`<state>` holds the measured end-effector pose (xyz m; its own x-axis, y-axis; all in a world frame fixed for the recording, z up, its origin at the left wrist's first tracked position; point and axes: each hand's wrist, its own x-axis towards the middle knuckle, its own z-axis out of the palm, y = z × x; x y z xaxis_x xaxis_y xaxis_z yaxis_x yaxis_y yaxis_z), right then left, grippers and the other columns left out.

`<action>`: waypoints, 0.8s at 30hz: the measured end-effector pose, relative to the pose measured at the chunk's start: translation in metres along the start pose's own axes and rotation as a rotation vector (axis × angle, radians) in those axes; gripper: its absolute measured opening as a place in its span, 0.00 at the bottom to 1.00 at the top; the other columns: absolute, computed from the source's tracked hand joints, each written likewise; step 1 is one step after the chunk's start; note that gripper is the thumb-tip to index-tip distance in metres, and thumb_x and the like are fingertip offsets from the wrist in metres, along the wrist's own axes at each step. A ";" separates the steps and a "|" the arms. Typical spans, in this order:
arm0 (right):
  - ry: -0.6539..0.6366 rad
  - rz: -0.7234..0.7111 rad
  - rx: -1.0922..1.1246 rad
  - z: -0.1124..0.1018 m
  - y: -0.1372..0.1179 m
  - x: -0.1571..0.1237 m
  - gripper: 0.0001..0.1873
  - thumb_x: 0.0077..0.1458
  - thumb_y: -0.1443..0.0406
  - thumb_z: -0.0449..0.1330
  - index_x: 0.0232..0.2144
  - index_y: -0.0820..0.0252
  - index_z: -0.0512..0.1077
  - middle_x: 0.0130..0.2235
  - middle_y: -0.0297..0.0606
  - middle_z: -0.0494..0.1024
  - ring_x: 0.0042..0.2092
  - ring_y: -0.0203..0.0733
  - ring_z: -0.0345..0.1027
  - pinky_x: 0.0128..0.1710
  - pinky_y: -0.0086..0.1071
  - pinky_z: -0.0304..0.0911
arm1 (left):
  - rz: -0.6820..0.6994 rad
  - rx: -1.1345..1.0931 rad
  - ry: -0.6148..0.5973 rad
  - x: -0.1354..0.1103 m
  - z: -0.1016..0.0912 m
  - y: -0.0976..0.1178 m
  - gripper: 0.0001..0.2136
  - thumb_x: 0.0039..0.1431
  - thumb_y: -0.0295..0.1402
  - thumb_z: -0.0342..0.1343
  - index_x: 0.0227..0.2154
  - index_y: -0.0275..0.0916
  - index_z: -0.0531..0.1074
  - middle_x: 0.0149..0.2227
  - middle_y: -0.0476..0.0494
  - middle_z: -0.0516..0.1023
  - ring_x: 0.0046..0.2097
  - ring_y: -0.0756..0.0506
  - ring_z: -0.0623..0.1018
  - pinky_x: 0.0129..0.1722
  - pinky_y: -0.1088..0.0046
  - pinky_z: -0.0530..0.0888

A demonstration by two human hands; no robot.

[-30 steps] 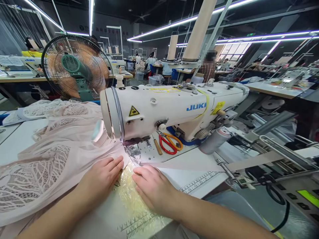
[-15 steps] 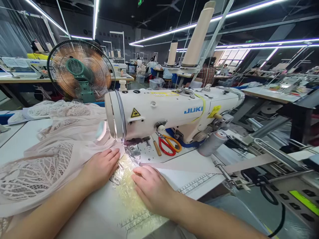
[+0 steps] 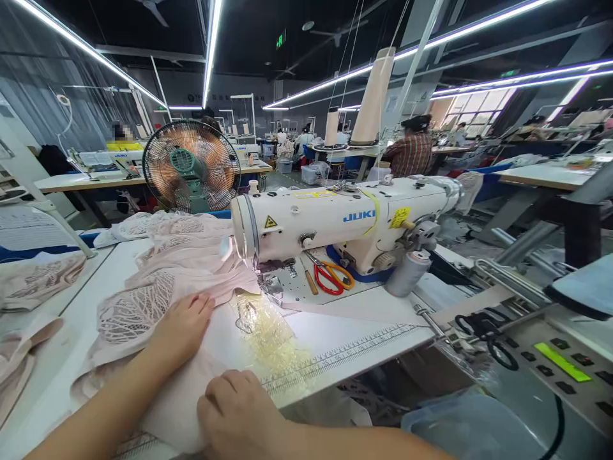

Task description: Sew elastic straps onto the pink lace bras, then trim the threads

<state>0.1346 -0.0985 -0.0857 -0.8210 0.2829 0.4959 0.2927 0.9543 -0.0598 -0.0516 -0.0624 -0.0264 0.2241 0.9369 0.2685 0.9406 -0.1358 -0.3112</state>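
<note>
My left hand (image 3: 184,329) lies flat, fingers stretched out, on a pale pink garment with lace panels (image 3: 136,305). Lower down, at the table's front edge, my right hand (image 3: 242,406) has its fingers curled around the near part of that garment; the fingertips are partly hidden. The garment's far end runs to the needle area of a white sewing machine (image 3: 306,217). Right of my left hand, a crinkled clear and yellowish film (image 3: 271,338) lies on the table, touched by neither hand.
Red-and-orange-handled scissors (image 3: 330,279) and a wooden-handled tool (image 3: 310,281) lie on the machine bed. A grey thread cone (image 3: 408,273) stands at the right. Behind are a fan (image 3: 191,166) and seated people. A metal-framed device with a pale strip (image 3: 472,303) sits at right.
My right hand has left the film beside the needle and moved down and left to the garment near the table edge. My left hand has drawn slightly back. The view has shifted.
</note>
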 end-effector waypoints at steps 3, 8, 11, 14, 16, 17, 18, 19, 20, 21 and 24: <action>-0.046 -0.017 0.020 -0.018 0.003 -0.006 0.24 0.45 0.52 0.64 0.39 0.65 0.69 0.38 0.42 0.72 0.37 0.47 0.64 0.30 0.40 0.64 | -0.040 0.059 -0.044 -0.016 -0.004 -0.013 0.20 0.62 0.26 0.41 0.52 0.37 0.71 0.56 0.36 0.73 0.54 0.34 0.72 0.52 0.53 0.70; -0.044 -0.019 -0.035 -0.028 -0.003 -0.008 0.15 0.53 0.61 0.59 0.42 0.65 0.68 0.39 0.43 0.74 0.38 0.46 0.66 0.33 0.39 0.65 | -0.138 0.042 -0.174 -0.002 -0.008 -0.017 0.21 0.63 0.26 0.40 0.54 0.39 0.70 0.60 0.36 0.68 0.57 0.31 0.69 0.54 0.48 0.66; 0.053 -0.010 -0.026 -0.014 -0.005 -0.011 0.11 0.56 0.63 0.56 0.39 0.64 0.69 0.41 0.45 0.76 0.40 0.46 0.68 0.34 0.39 0.66 | -0.200 0.023 -0.224 0.012 -0.006 -0.018 0.20 0.64 0.28 0.40 0.54 0.38 0.70 0.61 0.36 0.65 0.59 0.31 0.67 0.55 0.48 0.65; 0.177 -0.043 -0.006 0.005 -0.001 -0.014 0.13 0.54 0.62 0.55 0.39 0.65 0.70 0.43 0.46 0.77 0.42 0.48 0.69 0.37 0.40 0.67 | -0.236 0.005 -0.218 0.020 -0.002 -0.019 0.20 0.64 0.30 0.40 0.54 0.39 0.70 0.61 0.36 0.66 0.59 0.32 0.67 0.55 0.50 0.65; 0.186 -0.069 -0.003 0.009 0.003 -0.015 0.13 0.54 0.62 0.55 0.40 0.65 0.71 0.43 0.45 0.78 0.43 0.47 0.70 0.39 0.39 0.68 | -0.249 -0.006 -0.212 0.022 -0.001 -0.020 0.20 0.64 0.31 0.41 0.53 0.39 0.70 0.61 0.37 0.67 0.59 0.34 0.67 0.55 0.51 0.65; 0.155 -0.086 0.001 0.006 0.005 -0.015 0.13 0.55 0.62 0.56 0.39 0.65 0.71 0.43 0.45 0.78 0.43 0.47 0.70 0.40 0.38 0.68 | -0.252 -0.013 -0.210 0.022 -0.001 -0.020 0.20 0.64 0.31 0.41 0.53 0.39 0.70 0.60 0.37 0.67 0.59 0.34 0.67 0.56 0.52 0.65; 0.110 -0.100 0.009 0.001 0.007 -0.014 0.12 0.54 0.63 0.57 0.38 0.65 0.71 0.43 0.44 0.78 0.44 0.46 0.70 0.42 0.37 0.68 | -0.254 -0.019 -0.209 0.023 -0.001 -0.020 0.20 0.64 0.31 0.40 0.53 0.38 0.70 0.60 0.37 0.67 0.59 0.34 0.67 0.56 0.53 0.65; 0.053 -0.110 0.021 -0.007 0.010 -0.012 0.11 0.53 0.63 0.58 0.37 0.65 0.71 0.43 0.44 0.78 0.44 0.44 0.70 0.44 0.35 0.67 | -0.257 -0.025 -0.208 0.023 -0.002 -0.019 0.20 0.64 0.30 0.40 0.52 0.37 0.71 0.60 0.37 0.67 0.59 0.34 0.67 0.56 0.53 0.65; -0.010 -0.116 0.032 -0.017 0.012 -0.010 0.10 0.52 0.64 0.60 0.36 0.65 0.71 0.42 0.43 0.78 0.43 0.43 0.70 0.45 0.33 0.67 | -0.261 -0.032 -0.207 0.023 -0.004 -0.019 0.19 0.64 0.30 0.39 0.51 0.36 0.71 0.60 0.37 0.67 0.59 0.34 0.67 0.55 0.54 0.65; -0.076 -0.114 0.036 -0.027 0.013 -0.008 0.10 0.50 0.65 0.62 0.35 0.64 0.71 0.41 0.42 0.78 0.42 0.41 0.70 0.44 0.31 0.67 | -0.268 -0.039 -0.208 0.024 -0.007 -0.018 0.19 0.63 0.29 0.39 0.49 0.36 0.72 0.59 0.36 0.69 0.58 0.34 0.68 0.54 0.54 0.66; -0.272 -0.063 -0.007 -0.060 0.020 -0.001 0.09 0.45 0.65 0.64 0.31 0.62 0.71 0.35 0.38 0.77 0.35 0.42 0.70 0.32 0.31 0.67 | -0.298 -0.062 -0.221 0.025 -0.021 -0.018 0.18 0.60 0.25 0.38 0.42 0.35 0.74 0.50 0.32 0.75 0.51 0.34 0.73 0.48 0.55 0.69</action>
<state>0.1705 -0.0857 -0.0355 -0.9387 0.2396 0.2479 0.2399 0.9703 -0.0296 -0.0572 -0.0436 0.0048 -0.1154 0.9843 0.1339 0.9715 0.1399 -0.1914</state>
